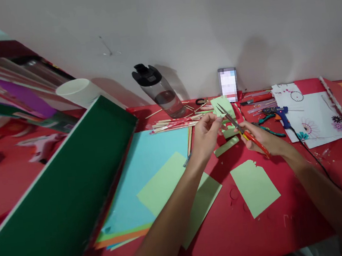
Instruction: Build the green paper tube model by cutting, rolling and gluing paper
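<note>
My right hand (260,138) is closed around the red and yellow handles of a pair of scissors (231,119), whose blades point up and left, slightly apart. Just left of the blades, the thumb and fingers of my left hand (206,134) are pinched together; what lies between them is too small to make out. Behind and below the blades are light green paper pieces (224,105) and a narrow green strip (227,146). Nearer to me, a green paper sheet (256,188) with a ragged top edge rests on the red table (228,237).
A tilted dark green board (69,186) stands at left, beside blue paper (122,192). Toward the wall are a water bottle (167,97), wooden sticks (173,124) and a phone (228,83). A blue glue gun (283,116) with a black cord (322,171) lies at right.
</note>
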### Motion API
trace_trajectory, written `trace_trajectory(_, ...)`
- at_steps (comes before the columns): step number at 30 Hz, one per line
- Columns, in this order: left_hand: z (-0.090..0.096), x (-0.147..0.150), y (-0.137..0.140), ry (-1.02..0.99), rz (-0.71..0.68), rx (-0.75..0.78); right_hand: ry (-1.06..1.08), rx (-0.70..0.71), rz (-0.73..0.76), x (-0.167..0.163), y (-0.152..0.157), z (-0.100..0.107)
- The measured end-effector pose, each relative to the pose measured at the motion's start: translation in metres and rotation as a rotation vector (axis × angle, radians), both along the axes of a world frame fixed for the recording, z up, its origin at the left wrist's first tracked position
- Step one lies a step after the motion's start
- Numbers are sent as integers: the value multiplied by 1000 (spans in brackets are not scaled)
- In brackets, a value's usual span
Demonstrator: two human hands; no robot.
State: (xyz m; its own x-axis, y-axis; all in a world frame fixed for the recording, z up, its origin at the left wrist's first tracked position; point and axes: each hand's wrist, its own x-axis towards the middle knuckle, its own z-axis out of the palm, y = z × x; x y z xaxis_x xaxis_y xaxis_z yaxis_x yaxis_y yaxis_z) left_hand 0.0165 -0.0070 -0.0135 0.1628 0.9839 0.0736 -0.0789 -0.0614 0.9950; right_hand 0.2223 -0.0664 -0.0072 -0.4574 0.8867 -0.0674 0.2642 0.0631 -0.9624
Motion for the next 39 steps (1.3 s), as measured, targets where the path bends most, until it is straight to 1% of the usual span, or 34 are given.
trace_trajectory(4,3,-2,1,9,28,-16,-122,25,33,5,-1,4)
trace_trajectory(8,5,-5,1,52,0,10,-176,73,31,5,-2,4)
trace_trajectory(14,5,-9,2,151,-93,75,-123,36,-28,4,-2,4)
trace_trajectory(19,7,-12,3,199,-154,81,-112,6,-53,2,-3,7)
trace_trajectory(24,8,-14,3,191,-180,69,-94,-20,-73,0,-4,11)
trace_trajectory(31,9,-15,3,196,-210,64,-113,-2,-79,-1,-3,11)
trace_trajectory(39,14,-17,3,200,-229,51,-93,-42,-82,-2,-3,13)
